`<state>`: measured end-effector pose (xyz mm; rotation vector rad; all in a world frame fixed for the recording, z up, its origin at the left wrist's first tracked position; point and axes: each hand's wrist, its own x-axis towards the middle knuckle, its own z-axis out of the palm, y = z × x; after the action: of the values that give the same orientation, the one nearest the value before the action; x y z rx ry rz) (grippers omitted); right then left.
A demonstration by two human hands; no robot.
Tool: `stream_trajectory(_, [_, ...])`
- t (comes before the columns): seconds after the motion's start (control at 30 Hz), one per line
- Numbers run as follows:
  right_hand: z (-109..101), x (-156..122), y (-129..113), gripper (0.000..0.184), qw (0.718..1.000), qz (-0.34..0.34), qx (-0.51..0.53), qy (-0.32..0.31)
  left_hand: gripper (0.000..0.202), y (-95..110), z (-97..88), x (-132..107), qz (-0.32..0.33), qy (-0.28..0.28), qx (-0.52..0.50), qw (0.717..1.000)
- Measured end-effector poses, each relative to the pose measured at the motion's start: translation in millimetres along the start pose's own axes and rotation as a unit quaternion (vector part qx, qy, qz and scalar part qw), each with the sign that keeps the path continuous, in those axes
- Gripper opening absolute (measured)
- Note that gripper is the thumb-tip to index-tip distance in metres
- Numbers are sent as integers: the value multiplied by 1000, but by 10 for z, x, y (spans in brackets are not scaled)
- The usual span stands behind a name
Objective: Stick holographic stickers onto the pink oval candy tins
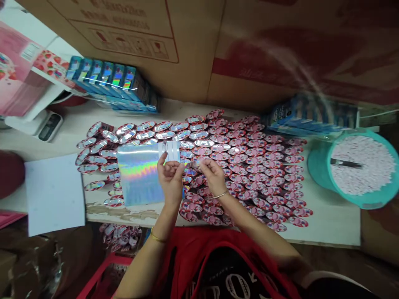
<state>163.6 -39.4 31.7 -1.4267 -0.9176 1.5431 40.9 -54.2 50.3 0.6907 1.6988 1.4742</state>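
My left hand (171, 178) is over the right end of a shiny holographic sheet (139, 174), its index finger near white strips (172, 150) at the sheet's edge. Its other fingers are curled toward the thumb. My right hand (214, 176) pinches thumb and forefinger together a little to the right. Something small and shiny seems to lie between the two hands, too small to name. Beneath and around them stand many small oval-topped packages in close rows, pink-topped ones (257, 178) on the right and silver-topped ones (146, 126) on the left.
A teal bucket (321, 166) of small pale pieces, with a dark handle lying in it, stands at the right. Large cartons (193, 50) wall the back. Blue boxes (115, 85) stand before them. A white sheet (54, 193) overhangs the table's front left edge.
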Motion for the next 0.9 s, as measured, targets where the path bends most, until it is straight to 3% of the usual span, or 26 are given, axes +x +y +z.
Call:
stream_trajectory(0.1, [-225, 155, 12, 32, 998, -28, -31, 51, 66, -113, 185, 6, -20, -6, 6, 1000])
stream_trajectory(0.23, [-387, 385, 23, 37, 989, -69, -58, 114, 64, -104, 346, 153, -20, -19, -5, 1000])
stream_trajectory(0.4, [-337, 459, 115, 40, 997, -25, -53, 58, 66, -83, 435, 298, -15, -37, 0, 999])
stream_trajectory(0.47, [-303, 474, 179, 37, 997, -12, -49, 57, 64, -164, 455, 331, -17, -41, 7, 999])
stream_trajectory(0.53, [-299, 512, 231, 33, 991, -43, -98, 77, 62, -283, 470, 361, -8, -49, 27, 998])
stream_trajectory(0.6, [-327, 569, 257, 29, 971, -100, -195, 97, 61, -409, 482, 397, 16, -60, 83, 995])
stream_trajectory(0.7, [-383, 652, 263, 24, 917, -155, -353, 104, 59, -557, 500, 458, 71, -63, 225, 970])
stream_trajectory(0.8, [-408, 693, 267, 23, 871, -160, -455, 93, 59, -634, 519, 506, 111, -60, 351, 928])
stream_trajectory(0.9, [-400, 696, 286, 26, 841, -158, -510, 81, 62, -671, 534, 526, 122, -71, 412, 900])
